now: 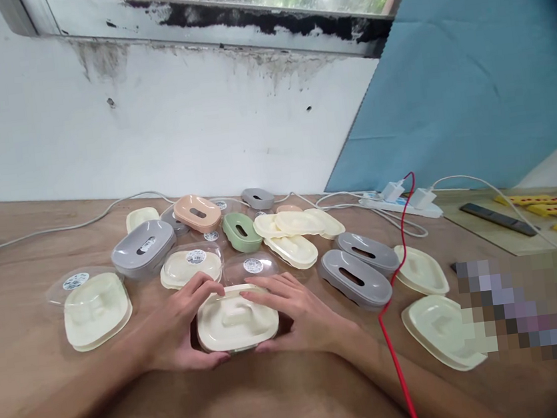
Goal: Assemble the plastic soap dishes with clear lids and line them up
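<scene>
Both my hands close around one cream plastic tray [235, 322] set on a clear box, low in the middle of the wooden table [21, 332]. My left hand [179, 328] grips its left side, fingers curled over the top edge and thumb under the front. My right hand [300, 314] holds the right side, fingers lying across the tray's top. Just behind it sits a clear lid with a round sticker [253, 265].
Several oval box parts lie scattered behind: grey [143, 248], peach [197, 213], green [241, 230] and cream ones [97, 310]. A red cable [393, 330] runs down at the right. A power strip with white plugs [398, 202] and yellow pieces [544, 204] lie far right.
</scene>
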Motion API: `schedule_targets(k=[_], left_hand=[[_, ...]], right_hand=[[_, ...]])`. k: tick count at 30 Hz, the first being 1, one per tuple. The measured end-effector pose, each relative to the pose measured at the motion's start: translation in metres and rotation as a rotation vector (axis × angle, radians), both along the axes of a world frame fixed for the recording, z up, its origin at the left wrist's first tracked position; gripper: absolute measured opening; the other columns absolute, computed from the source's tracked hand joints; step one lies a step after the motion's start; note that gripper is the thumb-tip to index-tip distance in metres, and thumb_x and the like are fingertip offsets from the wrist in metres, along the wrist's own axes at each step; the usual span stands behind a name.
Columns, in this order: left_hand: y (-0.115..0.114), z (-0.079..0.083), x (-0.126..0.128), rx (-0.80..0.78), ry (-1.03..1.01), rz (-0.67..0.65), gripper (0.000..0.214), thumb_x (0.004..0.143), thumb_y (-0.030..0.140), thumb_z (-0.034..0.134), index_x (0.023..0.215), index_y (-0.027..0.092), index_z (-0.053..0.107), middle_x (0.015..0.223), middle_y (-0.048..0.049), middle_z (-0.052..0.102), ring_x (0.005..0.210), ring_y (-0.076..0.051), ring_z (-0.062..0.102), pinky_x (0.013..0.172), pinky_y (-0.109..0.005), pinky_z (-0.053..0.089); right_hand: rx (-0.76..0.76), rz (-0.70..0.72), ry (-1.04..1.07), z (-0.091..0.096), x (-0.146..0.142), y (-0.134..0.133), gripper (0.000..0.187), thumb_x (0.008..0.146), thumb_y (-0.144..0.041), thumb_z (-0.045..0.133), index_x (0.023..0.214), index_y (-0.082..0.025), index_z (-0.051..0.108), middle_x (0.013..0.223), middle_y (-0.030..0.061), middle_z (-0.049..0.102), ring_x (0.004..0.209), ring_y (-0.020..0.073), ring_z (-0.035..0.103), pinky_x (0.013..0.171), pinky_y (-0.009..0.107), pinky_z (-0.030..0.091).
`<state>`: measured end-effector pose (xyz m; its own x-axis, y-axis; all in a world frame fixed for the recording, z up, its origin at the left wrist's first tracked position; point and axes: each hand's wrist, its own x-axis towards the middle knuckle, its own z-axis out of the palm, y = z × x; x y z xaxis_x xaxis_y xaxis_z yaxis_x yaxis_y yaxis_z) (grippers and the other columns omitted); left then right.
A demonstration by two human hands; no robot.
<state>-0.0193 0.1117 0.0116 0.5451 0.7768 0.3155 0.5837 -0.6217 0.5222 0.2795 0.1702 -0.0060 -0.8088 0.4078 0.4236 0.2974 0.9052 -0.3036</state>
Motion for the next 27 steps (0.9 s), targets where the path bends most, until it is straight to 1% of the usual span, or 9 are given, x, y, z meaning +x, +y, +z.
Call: schedule_targets(k=[3, 5, 8, 10, 12, 15, 18, 20, 27], left_hand=[[0.001, 0.0, -0.003, -0.022, 0.027, -0.017, 0.084, 0.077, 0.05, 0.088, 0.143, 0.029, 0.041, 0.131, -0.01, 0.055, 0.109, -0.028, 0.067, 0.091, -0.04, 0.06], [0.003, -0.001, -0.004, -0.016, 0.016, -0.039, 0.097, 0.074, 0.056, 0.09, 0.15, 0.03, 0.036, 0.139, -0.012, 0.056, 0.121, -0.033, 0.065, 0.099, -0.044, 0.059], [0.004, -0.004, -0.004, -0.004, -0.029, -0.042, 0.111, 0.071, 0.053, 0.093, 0.157, 0.031, 0.027, 0.147, -0.0138, 0.057, 0.13, -0.037, 0.063, 0.106, -0.047, 0.057], [0.005, -0.006, -0.005, -0.028, -0.05, -0.032, 0.112, 0.074, 0.046, 0.091, 0.16, 0.032, 0.021, 0.141, -0.0129, 0.063, 0.121, -0.033, 0.069, 0.101, -0.044, 0.058], [0.005, -0.006, -0.006, -0.064, -0.067, -0.005, 0.113, 0.076, 0.043, 0.088, 0.161, 0.032, 0.014, 0.132, -0.0108, 0.068, 0.105, -0.029, 0.073, 0.094, -0.041, 0.059], [0.005, -0.006, -0.011, -0.159, -0.106, 0.038, 0.109, 0.08, 0.046, 0.082, 0.161, 0.032, 0.01, 0.123, -0.0075, 0.073, 0.088, -0.024, 0.074, 0.083, -0.036, 0.058], [0.007, -0.007, -0.015, -0.217, -0.146, 0.029, 0.102, 0.083, 0.046, 0.079, 0.159, 0.033, 0.012, 0.12, -0.0056, 0.074, 0.086, -0.023, 0.075, 0.08, -0.032, 0.057], [0.008, -0.008, -0.016, -0.212, -0.161, 0.018, 0.102, 0.083, 0.046, 0.079, 0.159, 0.033, 0.013, 0.12, -0.0058, 0.074, 0.089, -0.023, 0.075, 0.081, -0.032, 0.058], [0.01, -0.011, -0.017, -0.223, -0.171, 0.009, 0.1, 0.084, 0.048, 0.079, 0.159, 0.032, 0.014, 0.122, -0.0074, 0.074, 0.092, -0.025, 0.074, 0.084, -0.034, 0.058]], right_hand=[[0.015, 0.009, 0.055, -0.002, -0.001, 0.001, 0.08, 0.086, -0.066, 0.081, 0.15, -0.024, 0.057, 0.152, 0.0165, 0.061, 0.134, 0.0327, 0.062, 0.107, 0.048, 0.05], [0.016, 0.027, 0.121, 0.0, -0.002, 0.002, 0.075, 0.086, -0.062, 0.081, 0.146, -0.023, 0.059, 0.148, 0.0159, 0.064, 0.131, 0.032, 0.064, 0.106, 0.047, 0.052], [0.031, -0.024, 0.266, 0.005, 0.0, 0.007, 0.063, 0.085, -0.052, 0.081, 0.138, -0.023, 0.062, 0.141, 0.0158, 0.067, 0.127, 0.0321, 0.066, 0.105, 0.047, 0.053], [0.057, -0.12, 0.346, 0.006, 0.003, 0.012, 0.058, 0.085, -0.048, 0.08, 0.134, -0.023, 0.062, 0.137, 0.016, 0.068, 0.126, 0.0338, 0.066, 0.105, 0.05, 0.054], [0.058, -0.199, 0.397, 0.005, 0.005, 0.019, 0.051, 0.088, -0.049, 0.076, 0.129, -0.023, 0.064, 0.13, 0.0148, 0.071, 0.123, 0.0348, 0.067, 0.103, 0.051, 0.054], [-0.075, -0.27, 0.481, 0.0, 0.007, 0.024, 0.039, 0.096, -0.054, 0.066, 0.12, -0.023, 0.066, 0.117, 0.0109, 0.075, 0.108, 0.0303, 0.071, 0.092, 0.045, 0.056], [-0.293, -0.319, 0.552, -0.001, 0.005, 0.022, 0.038, 0.104, -0.057, 0.055, 0.115, -0.023, 0.067, 0.107, 0.0074, 0.074, 0.094, 0.0244, 0.07, 0.078, 0.036, 0.056], [-0.368, -0.319, 0.551, -0.001, 0.004, 0.019, 0.04, 0.105, -0.059, 0.053, 0.113, -0.023, 0.067, 0.105, 0.0063, 0.073, 0.094, 0.0237, 0.068, 0.076, 0.034, 0.055], [-0.35, -0.342, 0.468, -0.001, 0.002, 0.017, 0.04, 0.105, -0.058, 0.055, 0.116, -0.022, 0.066, 0.107, 0.0055, 0.072, 0.089, 0.0216, 0.066, 0.076, 0.032, 0.053]])
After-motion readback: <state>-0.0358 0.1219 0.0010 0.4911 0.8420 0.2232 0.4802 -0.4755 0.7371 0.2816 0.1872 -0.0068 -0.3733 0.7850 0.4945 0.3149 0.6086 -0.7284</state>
